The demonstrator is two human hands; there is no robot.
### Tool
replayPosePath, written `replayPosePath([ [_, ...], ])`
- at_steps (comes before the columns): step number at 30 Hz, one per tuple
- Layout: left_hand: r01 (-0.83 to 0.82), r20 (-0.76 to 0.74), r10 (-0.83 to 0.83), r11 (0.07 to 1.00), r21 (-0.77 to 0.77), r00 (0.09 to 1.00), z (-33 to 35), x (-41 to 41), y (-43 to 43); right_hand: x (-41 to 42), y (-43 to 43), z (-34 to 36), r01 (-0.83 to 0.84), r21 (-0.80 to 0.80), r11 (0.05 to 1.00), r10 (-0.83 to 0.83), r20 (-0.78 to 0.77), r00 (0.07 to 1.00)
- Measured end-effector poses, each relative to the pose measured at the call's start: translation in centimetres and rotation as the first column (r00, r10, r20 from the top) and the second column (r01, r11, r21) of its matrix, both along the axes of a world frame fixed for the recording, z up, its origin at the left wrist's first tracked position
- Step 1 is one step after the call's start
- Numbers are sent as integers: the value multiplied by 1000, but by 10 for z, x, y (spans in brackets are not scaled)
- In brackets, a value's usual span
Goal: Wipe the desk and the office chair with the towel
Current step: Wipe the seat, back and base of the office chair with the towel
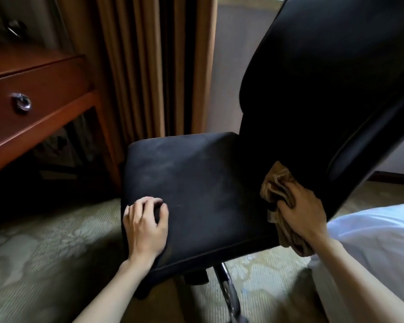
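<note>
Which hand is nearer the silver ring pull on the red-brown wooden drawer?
Left. The left hand rests on the black chair seat, below-right of the silver ring pull; the right hand grips the tan towel farther right.

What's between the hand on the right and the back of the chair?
The brown towel. In the head view, the right hand grips it bunched up and holds it against the bottom of the black chair back.
</note>
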State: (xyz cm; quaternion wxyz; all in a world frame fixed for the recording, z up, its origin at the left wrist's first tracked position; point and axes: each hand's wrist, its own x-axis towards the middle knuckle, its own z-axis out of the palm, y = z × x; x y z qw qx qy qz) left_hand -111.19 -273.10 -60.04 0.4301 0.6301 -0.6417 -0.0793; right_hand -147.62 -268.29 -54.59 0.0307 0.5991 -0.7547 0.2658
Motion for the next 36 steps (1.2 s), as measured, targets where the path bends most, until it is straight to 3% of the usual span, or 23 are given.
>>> replayPosePath([
  [4,-54,31,55,998,-44,998,-2,24,-25,38,-5,-5,160,51,986,-157,-54,986],
  [8,-187,14,189,978,-89,982,3,53,-49,113,2,-11,274,114,955,-277,13,961],
  [10,-250,-15,250,968,18,968,2,67,-55,159,1,-15,193,111,975,-194,0,981],
  [13,-278,-97,341,875,396,935,-8,73,-58,222,-13,-20,110,107,988,-109,-21,994],
  [14,-267,-88,338,856,444,937,-9,73,-61,241,-21,-19,90,103,991,-90,-1,996],
  [19,-176,10,189,890,420,982,-6,79,-86,315,-65,-16,-104,73,992,96,109,989],
  [23,-102,114,62,913,395,992,-12,103,-107,309,-82,-4,-170,-22,985,168,303,938],
  [27,-105,85,77,912,396,993,2,117,-130,252,-76,28,34,-216,976,72,465,883],
  [31,-119,25,120,896,428,992,14,123,-156,183,-65,53,410,-326,852,-279,380,882],
  [33,-89,-8,107,860,502,994,15,123,-171,172,-65,53,507,-290,812,-394,368,842],
  [36,-20,-93,106,760,650,990,3,125,-191,174,-67,31,533,-18,846,-506,292,812],
])
